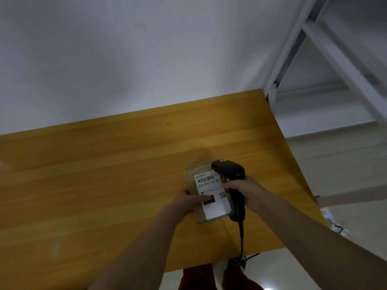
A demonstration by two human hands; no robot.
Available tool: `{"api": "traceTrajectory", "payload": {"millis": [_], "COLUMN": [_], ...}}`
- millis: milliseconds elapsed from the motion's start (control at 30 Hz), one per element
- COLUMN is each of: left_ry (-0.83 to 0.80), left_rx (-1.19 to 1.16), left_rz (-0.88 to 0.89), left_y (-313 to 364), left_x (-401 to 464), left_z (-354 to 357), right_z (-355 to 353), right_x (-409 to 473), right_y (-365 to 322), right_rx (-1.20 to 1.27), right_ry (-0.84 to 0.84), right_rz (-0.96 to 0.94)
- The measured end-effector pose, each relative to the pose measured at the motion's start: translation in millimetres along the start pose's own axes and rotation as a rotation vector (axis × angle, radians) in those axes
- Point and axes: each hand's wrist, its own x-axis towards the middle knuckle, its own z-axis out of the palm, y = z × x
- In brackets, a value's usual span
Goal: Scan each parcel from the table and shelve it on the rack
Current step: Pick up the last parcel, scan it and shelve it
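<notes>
Currently, the wooden table (104, 174) fills the lower left and centre of the view, with its far edge set against a plain white wall (125, 49). Toward the right half of the table, the left hand (189, 203) holds the parcel (206, 190) by its left edge; the thumb lies across the top face and presses on the white shipping label (211, 196), while the remaining fingers curl under the parcel's side. The parcel is a small flat pale pack, held at or just above the tabletop; contact with the surface cannot be confirmed. The label faces up and shows a barcode and printed digits. Just to the right of the parcel, the right hand (244, 190) grips the handle of the black barcode scanner (232, 181), fingers wrapped tightly around it. The scanner head overhangs the upper right corner of the parcel. The scanner cable (241, 237) runs down from the handle past the near table edge. At the far right, the white metal rack (314, 65) stands beside the table's corner.
</notes>
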Motion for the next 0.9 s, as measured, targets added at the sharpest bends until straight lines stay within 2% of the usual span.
{"api": "traceTrajectory", "payload": {"millis": [133,233,367,500,900], "left_ry": [-0.017,0.021,0.121,0.209,0.303], "left_rx": [-0.068,-0.112,-0.192,-0.245,-0.222], "left_rz": [0.006,0.119,0.295,0.428,0.576], "left_y": [7,29,71,106,130], "left_x": [-14,-28,-50,-74,-114], "left_z": [-5,-11,-23,-34,-36], "right_z": [0,6,16,26,26], "right_x": [-14,-30,-60,-98,-142], "right_y": [-11,-27,-45,-49,-47], "right_rx": [-0.03,-0.069,-0.198,-0.246,-0.266], "right_ry": [-0.024,-0.008,0.103,0.038,-0.009], "right_rz": [-0.083,-0.184,-0.424,-0.649,-0.757]}}
